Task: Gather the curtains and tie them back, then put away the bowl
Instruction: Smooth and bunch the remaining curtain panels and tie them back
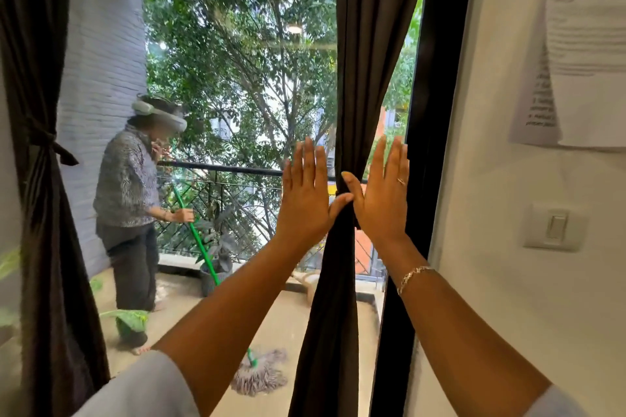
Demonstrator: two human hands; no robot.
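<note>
While both hands are raised with fingers straight and held together, pointing up, they flank the right curtain (pixel 369 61) at the narrow point where its dark cloth is drawn into a bunch. The left hand (pixel 306 193) stands just left of the bunch and the right hand (pixel 381 193) just right of it, backs toward the camera. Only the two thumbs reach inward to touch the gathered cloth from either side; the other fingers do not curl round it. Whether a band already circles that waist cannot be told. Above the hands the cloth hangs in a thick column, and below them it falls in loose folds to the bottom edge of the view, just beside the black window frame (pixel 437 78). The left curtain (pixel 44 213) hangs at the far left edge, cinched at mid-height by a dark tie (pixel 57 145) with a knot showing. The right hand wears a ring (pixel 401 181), and a bracelet (pixel 411 276) sits on that wrist; a pale sleeve (pixel 142 389) covers the left upper arm. Beyond the glass, another person (pixel 127 186) stands on a balcony holding a green-handled mop (pixel 259 372), near a railing (pixel 237 168) backed by trees (pixel 237 44). On the white wall (pixel 491 281) at right hang papers (pixel 582 61) above a light switch (pixel 555 227).
</note>
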